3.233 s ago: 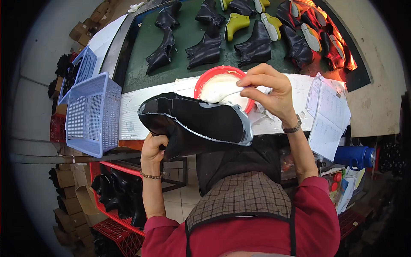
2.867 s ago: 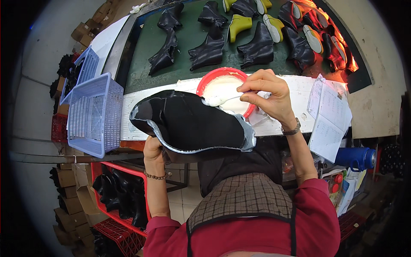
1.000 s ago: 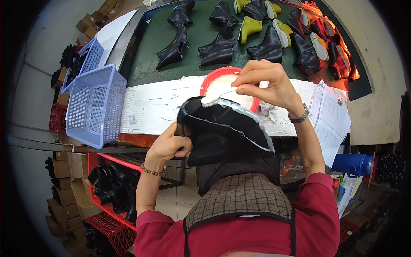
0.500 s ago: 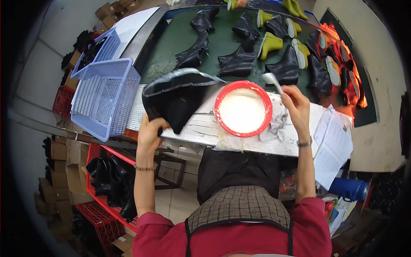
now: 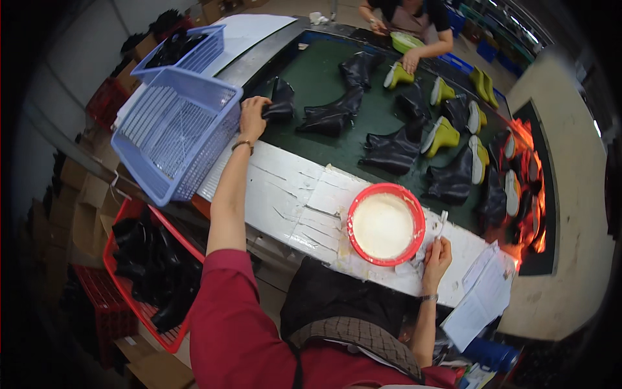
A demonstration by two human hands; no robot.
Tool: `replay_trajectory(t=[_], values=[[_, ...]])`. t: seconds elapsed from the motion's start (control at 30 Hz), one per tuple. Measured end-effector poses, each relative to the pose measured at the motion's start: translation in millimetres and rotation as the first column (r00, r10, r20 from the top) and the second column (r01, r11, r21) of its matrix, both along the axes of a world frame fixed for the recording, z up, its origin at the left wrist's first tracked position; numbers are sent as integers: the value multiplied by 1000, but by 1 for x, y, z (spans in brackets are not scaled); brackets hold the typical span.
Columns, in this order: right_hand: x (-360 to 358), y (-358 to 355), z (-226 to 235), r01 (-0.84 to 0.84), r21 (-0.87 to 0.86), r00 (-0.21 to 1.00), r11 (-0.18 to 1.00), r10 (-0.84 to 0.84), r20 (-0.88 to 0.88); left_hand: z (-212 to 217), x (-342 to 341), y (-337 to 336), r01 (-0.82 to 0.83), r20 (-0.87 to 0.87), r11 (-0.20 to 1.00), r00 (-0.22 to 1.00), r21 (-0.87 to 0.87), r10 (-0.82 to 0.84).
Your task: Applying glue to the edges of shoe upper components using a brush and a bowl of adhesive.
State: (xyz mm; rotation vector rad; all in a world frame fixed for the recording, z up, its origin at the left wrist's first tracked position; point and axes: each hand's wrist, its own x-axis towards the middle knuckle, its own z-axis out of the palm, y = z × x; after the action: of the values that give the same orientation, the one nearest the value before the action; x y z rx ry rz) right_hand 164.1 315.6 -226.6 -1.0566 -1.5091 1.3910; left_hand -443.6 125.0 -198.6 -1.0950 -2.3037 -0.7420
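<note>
Moved far left onto the flat green belt [image 5: 317, 78], the glossy black boot upper [image 5: 281, 102] lies just right of the nearer left hand [image 5: 253, 119], fingers clamped on its edge; the right hand [image 5: 438, 260] pinches a slim white brush [image 5: 443, 224].

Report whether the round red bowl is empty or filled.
Not empty: a creamy white substance spans the inside of the red bowl, whose mouth faces up. How deep it goes, I cannot tell.
</note>
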Motion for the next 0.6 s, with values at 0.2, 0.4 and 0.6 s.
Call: replay_trajectory(t=[0.2,0.4,0.6], values=[[4,-3,-3,25,37,998,999,-27,51,-18,-6,12,-3,102,900,993,-435,52],[-3,-2,3,44,-6,999,999,-44,13,-2,79,48,217,-94,976,971,-37,-219],[-1,-6,6,10,46,999,999,-12,48,51,245,-50,330,9,897,937,293,-348]])
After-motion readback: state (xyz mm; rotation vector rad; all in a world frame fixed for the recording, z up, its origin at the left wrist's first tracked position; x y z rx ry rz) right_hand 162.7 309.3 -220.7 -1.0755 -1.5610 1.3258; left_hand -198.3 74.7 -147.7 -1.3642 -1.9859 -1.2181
